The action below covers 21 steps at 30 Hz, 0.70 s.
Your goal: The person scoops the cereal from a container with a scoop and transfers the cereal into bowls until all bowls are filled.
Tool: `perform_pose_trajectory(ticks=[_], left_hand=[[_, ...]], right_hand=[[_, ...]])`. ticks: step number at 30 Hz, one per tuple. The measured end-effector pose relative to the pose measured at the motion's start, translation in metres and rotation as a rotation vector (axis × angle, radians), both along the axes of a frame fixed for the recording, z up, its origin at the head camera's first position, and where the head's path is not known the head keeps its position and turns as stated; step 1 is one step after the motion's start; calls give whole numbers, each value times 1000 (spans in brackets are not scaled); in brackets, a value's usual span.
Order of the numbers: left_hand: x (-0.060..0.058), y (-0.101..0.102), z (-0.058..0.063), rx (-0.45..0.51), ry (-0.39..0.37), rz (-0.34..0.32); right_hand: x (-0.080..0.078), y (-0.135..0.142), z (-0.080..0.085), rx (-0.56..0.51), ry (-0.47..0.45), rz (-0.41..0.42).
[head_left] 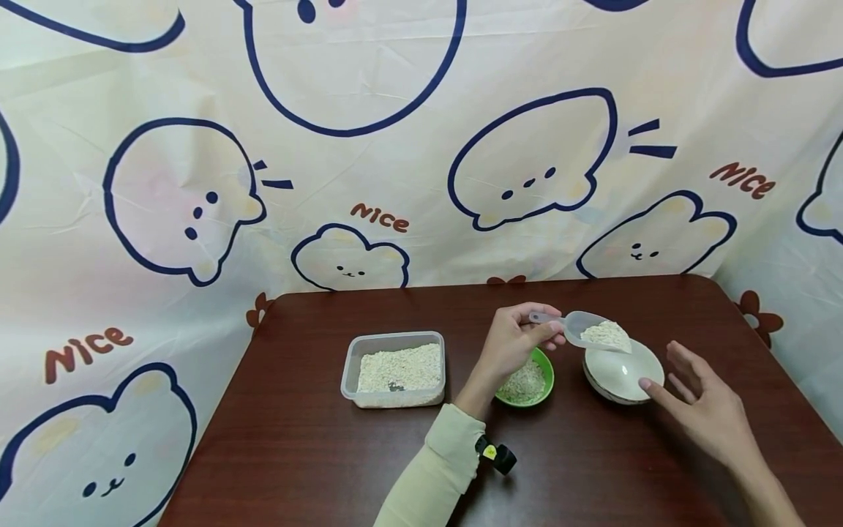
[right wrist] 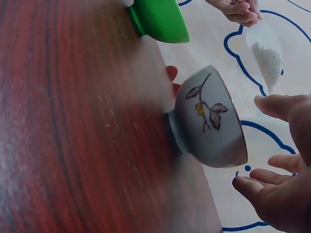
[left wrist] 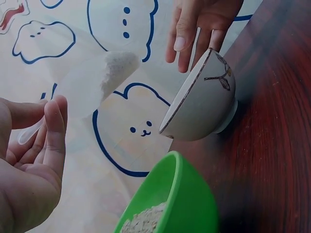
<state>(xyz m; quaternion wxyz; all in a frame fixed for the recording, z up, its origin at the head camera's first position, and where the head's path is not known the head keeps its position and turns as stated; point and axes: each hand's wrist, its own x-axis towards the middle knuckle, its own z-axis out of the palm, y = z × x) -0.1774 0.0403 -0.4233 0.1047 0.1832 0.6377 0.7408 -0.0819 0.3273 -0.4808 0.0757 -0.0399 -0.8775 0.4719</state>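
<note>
My left hand [head_left: 516,340] pinches the handle of a translucent plastic scoop [head_left: 579,327] between thumb and fingers. Pale flakes, like oats [head_left: 609,335], are heaped at the scoop's front end. That end hangs over the left rim of a white bowl [head_left: 622,373], whose outside carries a leaf-and-berry pattern in the right wrist view. Inside, the white bowl shows bare white. With fingers spread, my right hand [head_left: 707,402] hovers beside the bowl's right rim, holding nothing. Below my left hand stands a green bowl [head_left: 549,380] with flakes in it, partly hidden by the hand.
A clear rectangular plastic container [head_left: 394,399] of pale flakes sits left of the green bowl. Everything stands on a dark reddish-brown table [head_left: 296,439]. A cartoon-printed cloth [head_left: 421,176] hangs behind the table's far edge.
</note>
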Motion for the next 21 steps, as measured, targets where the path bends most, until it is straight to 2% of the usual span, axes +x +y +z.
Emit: perform_pose_trajectory(ticks=[11, 21], left_hand=[[-2, 14, -4, -48, -18, 7], [0, 20, -10, -105, -23, 26]], right_hand=[[-1, 3, -13, -40, -45, 38], [-2, 2, -14, -20, -130, 74]])
